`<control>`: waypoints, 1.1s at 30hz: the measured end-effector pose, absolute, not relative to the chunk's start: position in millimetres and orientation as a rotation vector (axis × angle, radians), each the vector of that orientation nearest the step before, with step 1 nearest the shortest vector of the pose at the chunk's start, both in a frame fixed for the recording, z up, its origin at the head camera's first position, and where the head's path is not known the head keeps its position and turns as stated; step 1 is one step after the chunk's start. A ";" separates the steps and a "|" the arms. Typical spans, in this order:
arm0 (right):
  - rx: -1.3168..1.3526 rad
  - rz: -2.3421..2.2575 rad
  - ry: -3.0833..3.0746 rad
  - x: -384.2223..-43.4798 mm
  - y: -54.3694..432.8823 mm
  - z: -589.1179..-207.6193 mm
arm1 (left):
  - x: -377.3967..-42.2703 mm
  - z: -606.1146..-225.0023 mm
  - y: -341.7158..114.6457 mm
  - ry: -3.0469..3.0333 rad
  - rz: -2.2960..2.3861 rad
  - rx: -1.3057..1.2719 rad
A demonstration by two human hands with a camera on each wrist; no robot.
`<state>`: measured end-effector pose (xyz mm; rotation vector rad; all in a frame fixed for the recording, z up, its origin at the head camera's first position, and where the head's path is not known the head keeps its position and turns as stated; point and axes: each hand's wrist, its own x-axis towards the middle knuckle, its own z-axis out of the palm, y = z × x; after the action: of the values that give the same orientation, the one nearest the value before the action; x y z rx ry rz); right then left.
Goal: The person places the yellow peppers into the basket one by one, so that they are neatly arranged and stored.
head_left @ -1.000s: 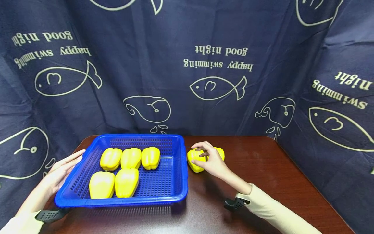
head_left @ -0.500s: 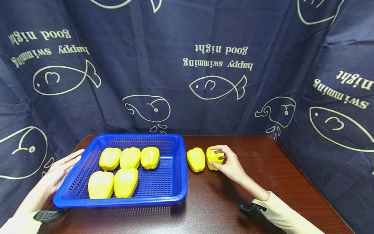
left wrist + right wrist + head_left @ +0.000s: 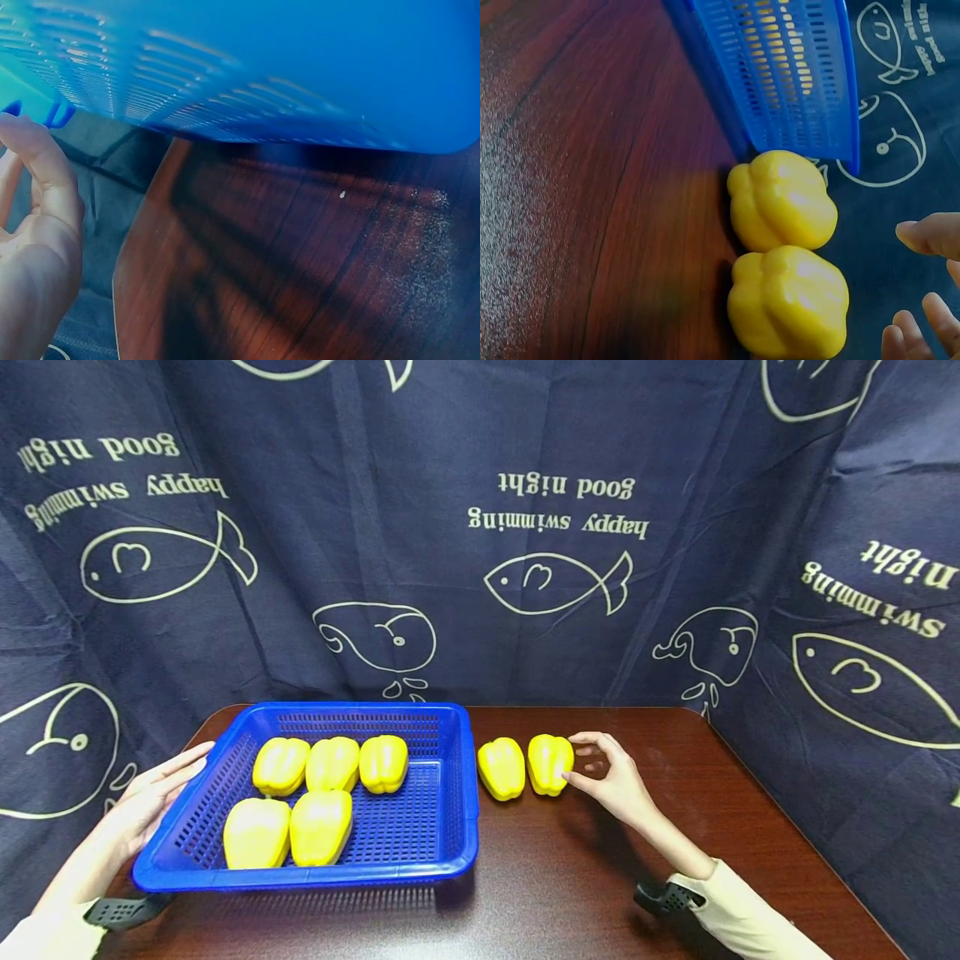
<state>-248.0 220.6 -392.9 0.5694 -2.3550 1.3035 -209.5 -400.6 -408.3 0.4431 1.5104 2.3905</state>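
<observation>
My left hand (image 3: pixel 153 802) rests its extended fingers against the left side of a blue plastic basket (image 3: pixel 459 810). The left wrist view shows that hand (image 3: pixel 41 202) close to the basket's slotted wall (image 3: pixel 187 75). Several yellow bell peppers (image 3: pixel 321 828) lie inside the basket in two rows. Right of the basket, two more stand side by side on the table: a nearer-to-basket bell pepper (image 3: pixel 502 769) and an outer bell pepper (image 3: pixel 549 765). My right hand (image 3: pixel 618 781) is beside the outer one, thumb and fingers spread. In the right wrist view its fingers (image 3: pixel 922 232) hold nothing.
A brown wooden table (image 3: pixel 637 860) carries everything. Dark blue curtain (image 3: pixel 570 668) with fish drawings stands along the back and sides. The table's back edge runs just behind the basket and peppers.
My right hand has moved right, from the inner bell pepper to the outer one, then off it with fingers parted. The basket and left hand have hardly moved.
</observation>
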 end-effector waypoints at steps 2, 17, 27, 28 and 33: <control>0.561 1.303 -2.366 -249.8 221.7 -394.5 | -208.8 -408.5 -400.7 1.528 2.388 0.435; 0.463 1.505 -2.405 -274.5 222.7 -404.4 | -207.7 -409.2 -403.7 1.498 2.409 0.443; 0.404 1.561 -2.461 -289.6 222.3 -414.7 | -207.8 -408.1 -402.1 1.535 2.417 0.409; 0.390 1.565 -2.468 -290.7 222.4 -415.6 | -207.8 -408.2 -401.8 1.524 2.418 0.416; 0.337 1.587 -2.498 -294.7 222.0 -419.0 | -209.5 -408.5 -400.4 1.516 2.397 0.448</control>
<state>-294.7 222.0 -419.0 0.3375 -2.4984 1.5872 -209.5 -400.4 -408.5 0.4477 1.5164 2.3968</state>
